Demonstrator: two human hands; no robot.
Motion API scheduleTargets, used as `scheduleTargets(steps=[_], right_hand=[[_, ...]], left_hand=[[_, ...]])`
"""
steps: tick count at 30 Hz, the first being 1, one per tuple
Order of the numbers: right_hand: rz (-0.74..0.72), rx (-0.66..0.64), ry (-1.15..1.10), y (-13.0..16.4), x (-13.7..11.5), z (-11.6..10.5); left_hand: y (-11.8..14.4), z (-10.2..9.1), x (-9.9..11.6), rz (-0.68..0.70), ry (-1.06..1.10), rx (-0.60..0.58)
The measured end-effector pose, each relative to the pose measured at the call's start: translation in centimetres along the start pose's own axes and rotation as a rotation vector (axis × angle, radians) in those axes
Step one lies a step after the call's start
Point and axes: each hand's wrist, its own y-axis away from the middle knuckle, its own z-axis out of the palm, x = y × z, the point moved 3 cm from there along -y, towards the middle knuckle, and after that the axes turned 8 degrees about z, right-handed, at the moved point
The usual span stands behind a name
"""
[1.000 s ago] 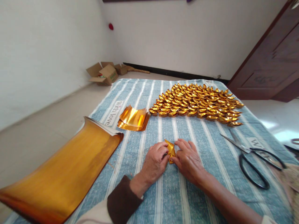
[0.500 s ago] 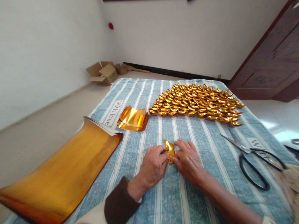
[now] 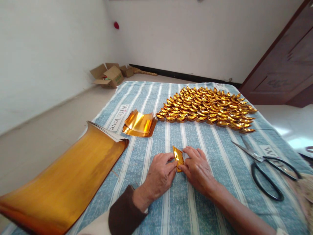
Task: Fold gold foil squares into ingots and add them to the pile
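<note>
A small folded piece of gold foil paper [image 3: 178, 157] lies on the striped cloth between my two hands, its pointed end facing away from me. My left hand [image 3: 161, 171] pinches its left edge with thumb and fingers. On the opposite edge, my right hand [image 3: 198, 168] is closed with the thumb low and the fingers curled near the top. Beyond my hands, a stack of gold foil squares [image 3: 139, 124] rests at the left. Rows of folded gold paper ingots [image 3: 205, 109] cover the far right part of the table.
A large stack of gold foil sheets [image 3: 66, 176] overhangs the table's left edge. Black-handled scissors [image 3: 259, 160] lie spread at the right on the blue striped tablecloth [image 3: 144, 94]. An open cardboard box [image 3: 110, 76] stands on the floor by the wall; a brown door [image 3: 281, 68] is at right.
Both hands stay almost still on the folded foil paper, with only a slight shift of the fingers. The whole view has moved very slightly.
</note>
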Motion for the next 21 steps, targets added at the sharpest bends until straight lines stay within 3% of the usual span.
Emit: scheduleTargets(steps=[21], right_hand=[[-0.024,0.028,0.044,0.17,-0.04,0.21]], left_hand=[[-0.39,-0.13,-0.24,-0.029,0.104,-0.004]])
